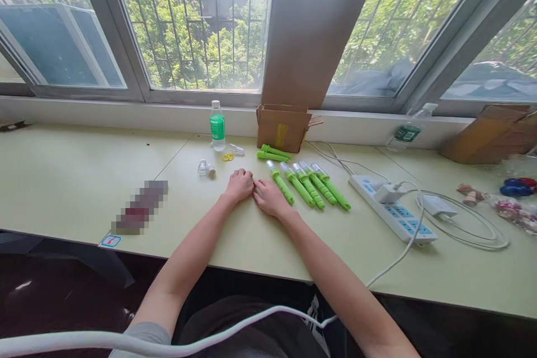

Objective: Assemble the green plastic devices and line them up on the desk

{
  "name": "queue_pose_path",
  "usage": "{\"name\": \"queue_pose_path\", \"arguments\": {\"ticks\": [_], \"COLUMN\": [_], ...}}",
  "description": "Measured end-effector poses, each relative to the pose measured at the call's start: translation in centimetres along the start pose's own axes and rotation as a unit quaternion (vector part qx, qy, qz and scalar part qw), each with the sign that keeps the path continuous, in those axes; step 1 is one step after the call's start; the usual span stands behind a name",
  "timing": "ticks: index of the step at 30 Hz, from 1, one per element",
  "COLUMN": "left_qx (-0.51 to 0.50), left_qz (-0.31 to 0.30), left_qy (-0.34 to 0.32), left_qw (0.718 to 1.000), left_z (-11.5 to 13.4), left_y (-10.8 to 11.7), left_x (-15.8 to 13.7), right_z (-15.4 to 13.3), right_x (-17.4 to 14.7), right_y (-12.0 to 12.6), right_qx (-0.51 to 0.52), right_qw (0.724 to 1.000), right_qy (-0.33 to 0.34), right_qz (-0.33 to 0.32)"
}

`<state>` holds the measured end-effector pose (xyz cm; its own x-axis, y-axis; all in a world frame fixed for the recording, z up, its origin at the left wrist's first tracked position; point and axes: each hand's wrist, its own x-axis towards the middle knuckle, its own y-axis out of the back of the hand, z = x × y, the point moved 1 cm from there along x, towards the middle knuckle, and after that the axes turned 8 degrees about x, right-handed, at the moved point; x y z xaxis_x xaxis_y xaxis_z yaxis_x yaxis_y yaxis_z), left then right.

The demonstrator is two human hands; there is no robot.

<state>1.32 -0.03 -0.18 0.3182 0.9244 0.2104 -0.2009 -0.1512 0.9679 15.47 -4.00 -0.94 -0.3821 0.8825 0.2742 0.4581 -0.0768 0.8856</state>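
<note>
Left grip and right grip are right up together on the desk, fingers curled — can't tell if they're pinching anything. Five green sticks with clear tips lie just beside the right one — yellow rings sit past the left.

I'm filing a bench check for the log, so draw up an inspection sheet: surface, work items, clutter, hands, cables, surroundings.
Surface: pale tabletop with seams; pixelated patch unidentifiable.
Work items: five green tubes with clear tops, side by side right of the hands; two more green pieces before a cardboard box.
Clutter: upright bottle with green label, yellow rings, clear plastic pieces.
Hands: left hand and right hand close together at the tabletop; anything under the fingers is hidden.
Cables: thick white cable crosses the foreground; thinner ones around a power strip.
Surroundings: windows with bars, trees beyond.
</note>
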Motion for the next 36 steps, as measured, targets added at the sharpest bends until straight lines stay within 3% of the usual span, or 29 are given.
{"name": "queue_pose_path", "arguments": {"ticks": [15,36], "left_qx": [0.009,0.074], "left_qz": [-0.017,-0.029], "left_qy": [-0.003,-0.031], "left_qw": [1.0,0.996], "left_z": [0.1,0.8], "left_y": [0.4,0.8], "left_x": [0.0,-0.7], "right_z": [0.2,-1.8], "right_x": [0.3,0.1], "right_y": [-0.3,0.4], "right_qx": [0.007,0.102], "right_qw": [1.0,0.993], "right_qy": [-0.019,-0.008], "right_qz": [0.001,0.066]}}
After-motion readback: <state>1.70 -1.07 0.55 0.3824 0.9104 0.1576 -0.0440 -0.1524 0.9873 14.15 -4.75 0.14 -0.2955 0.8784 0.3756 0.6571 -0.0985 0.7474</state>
